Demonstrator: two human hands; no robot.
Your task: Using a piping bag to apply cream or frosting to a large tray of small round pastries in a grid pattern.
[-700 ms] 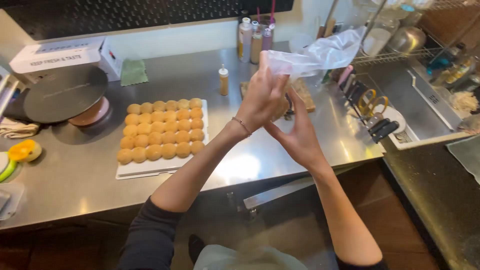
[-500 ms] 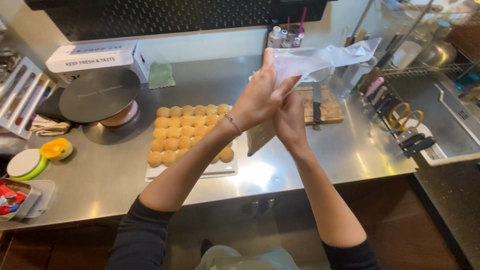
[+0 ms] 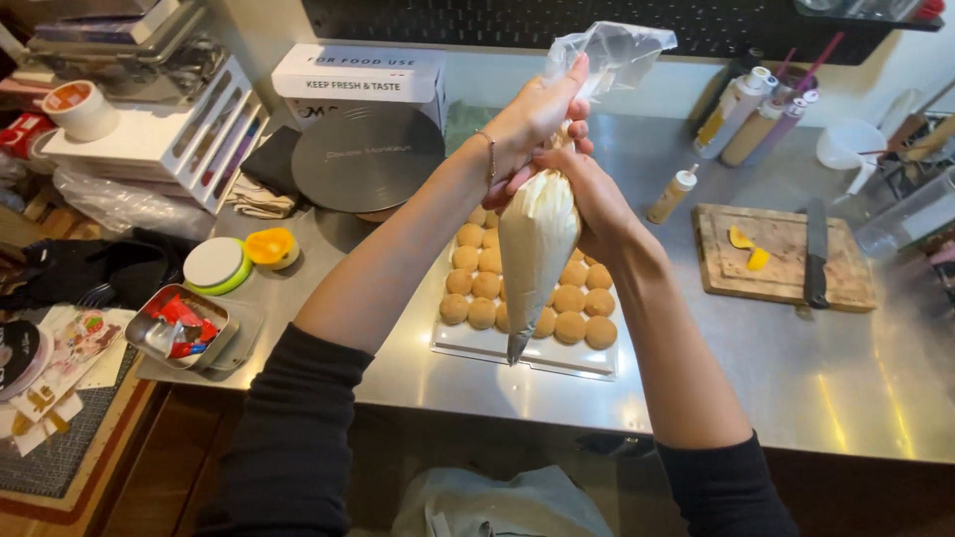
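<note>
I hold a clear piping bag [image 3: 537, 244] full of pale cream upright, its tip pointing down over the front edge of a white tray [image 3: 527, 353]. My left hand [image 3: 532, 119] grips the twisted top of the bag, where loose plastic [image 3: 612, 50] sticks up. My right hand [image 3: 587, 194] wraps around the bag's upper body from the right. On the tray lie several rows of small round tan cookies [image 3: 572, 298], partly hidden behind the bag and my hands.
A steel counter [image 3: 796, 378] carries a dark round turntable [image 3: 366, 157], a white box [image 3: 358, 75], squeeze bottles [image 3: 741, 119], a small bottle [image 3: 671, 194], and a wooden cutting board [image 3: 786, 259] with a knife [image 3: 816, 254]. Left: a metal tin [image 3: 179, 328], a lidded container [image 3: 217, 265].
The bag has turned from lying sideways to hanging upright with its tip down over the tray. Both hands have closed on its top. The view has shifted left.
</note>
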